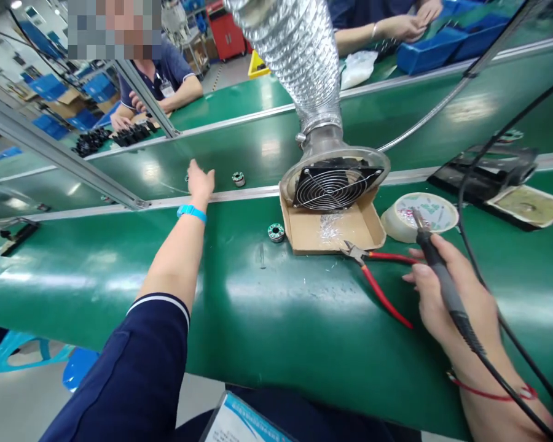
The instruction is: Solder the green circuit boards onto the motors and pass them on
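Note:
My left hand (200, 182) reaches over the metal rail onto the far green strip, with thumb and fingers apart; a small part shows just at its left edge, and whether they touch is unclear. Right of it stands a small round coil part (238, 179). A similar coil part (276, 232) lies on the near green table, left of a cardboard tray (336, 236) with wire bits. My right hand (456, 288) is closed around a soldering iron (442, 276), its tip over a roll of tape (419, 218). Red-handled cutters (373, 270) lie beside the tray.
A fan (334, 187) under a silver duct (299, 55) hangs over the tray. Black cables run along the right, near a black stand (493, 178). A slanted metal post (64, 147) rises at left. Two people sit across the table, near blue bins (428, 52).

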`<act>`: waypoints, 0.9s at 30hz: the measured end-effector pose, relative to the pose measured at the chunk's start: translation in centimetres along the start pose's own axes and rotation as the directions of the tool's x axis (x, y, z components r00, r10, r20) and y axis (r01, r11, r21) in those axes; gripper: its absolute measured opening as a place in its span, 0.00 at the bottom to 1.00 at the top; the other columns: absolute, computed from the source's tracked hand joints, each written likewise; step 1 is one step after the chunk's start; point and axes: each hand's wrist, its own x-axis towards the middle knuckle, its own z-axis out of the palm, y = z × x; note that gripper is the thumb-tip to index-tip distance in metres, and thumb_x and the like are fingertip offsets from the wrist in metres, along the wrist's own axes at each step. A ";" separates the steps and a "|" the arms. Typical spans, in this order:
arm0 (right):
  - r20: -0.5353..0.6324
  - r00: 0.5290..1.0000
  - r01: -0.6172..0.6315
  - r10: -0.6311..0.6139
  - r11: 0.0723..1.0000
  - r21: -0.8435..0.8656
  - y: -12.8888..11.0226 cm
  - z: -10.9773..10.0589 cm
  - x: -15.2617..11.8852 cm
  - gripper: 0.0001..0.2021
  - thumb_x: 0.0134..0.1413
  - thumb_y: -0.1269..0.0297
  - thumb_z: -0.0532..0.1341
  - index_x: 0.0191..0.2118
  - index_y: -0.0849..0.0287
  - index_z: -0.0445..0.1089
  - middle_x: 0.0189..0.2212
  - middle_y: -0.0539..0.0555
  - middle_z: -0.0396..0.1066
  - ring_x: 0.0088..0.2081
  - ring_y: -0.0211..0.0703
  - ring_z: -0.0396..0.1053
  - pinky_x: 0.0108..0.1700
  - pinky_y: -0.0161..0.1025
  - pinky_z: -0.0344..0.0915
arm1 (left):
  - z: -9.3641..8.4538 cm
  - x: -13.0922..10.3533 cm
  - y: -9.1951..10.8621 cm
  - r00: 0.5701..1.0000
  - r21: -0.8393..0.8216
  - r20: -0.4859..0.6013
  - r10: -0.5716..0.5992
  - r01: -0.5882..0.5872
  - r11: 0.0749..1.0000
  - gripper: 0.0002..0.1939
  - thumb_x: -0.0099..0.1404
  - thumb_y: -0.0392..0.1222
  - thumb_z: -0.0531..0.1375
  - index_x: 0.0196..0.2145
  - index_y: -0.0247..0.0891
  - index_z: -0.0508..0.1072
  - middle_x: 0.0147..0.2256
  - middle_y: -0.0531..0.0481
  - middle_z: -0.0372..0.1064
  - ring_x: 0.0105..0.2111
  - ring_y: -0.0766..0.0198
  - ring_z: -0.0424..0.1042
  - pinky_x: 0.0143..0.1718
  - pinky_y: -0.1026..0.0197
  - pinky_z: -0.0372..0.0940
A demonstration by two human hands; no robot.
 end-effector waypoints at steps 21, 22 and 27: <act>-0.067 0.998 -0.013 0.016 0.998 0.055 -2.4 0.2 1.0 0.19 0.64 0.58 0.56 0.56 0.57 0.69 0.46 0.59 0.75 0.45 0.46 0.75 0.48 0.43 0.73 | -2.8 -7.0 -8.4 0.875 0.032 0.426 0.228 -0.266 0.963 0.25 0.64 0.50 0.59 0.56 0.37 0.68 0.46 0.45 0.75 0.32 0.60 0.72 0.36 0.58 0.68; -0.070 0.997 -0.022 0.026 0.998 0.060 -2.5 0.1 0.9 0.18 0.64 0.58 0.56 0.56 0.57 0.69 0.47 0.59 0.75 0.45 0.46 0.75 0.48 0.43 0.73 | -2.9 -8.0 -8.3 0.851 0.030 0.461 0.253 -0.300 0.954 0.25 0.64 0.51 0.58 0.56 0.37 0.68 0.45 0.46 0.75 0.31 0.60 0.71 0.36 0.57 0.67; -0.059 0.997 -0.053 0.058 0.995 0.084 -2.7 -0.3 0.0 0.19 0.62 0.57 0.57 0.56 0.55 0.70 0.48 0.58 0.74 0.44 0.45 0.74 0.47 0.44 0.73 | -2.5 -10.5 -5.7 0.739 -0.010 0.546 0.394 -0.465 0.885 0.32 0.65 0.53 0.59 0.62 0.35 0.63 0.50 0.41 0.70 0.37 0.56 0.71 0.40 0.54 0.67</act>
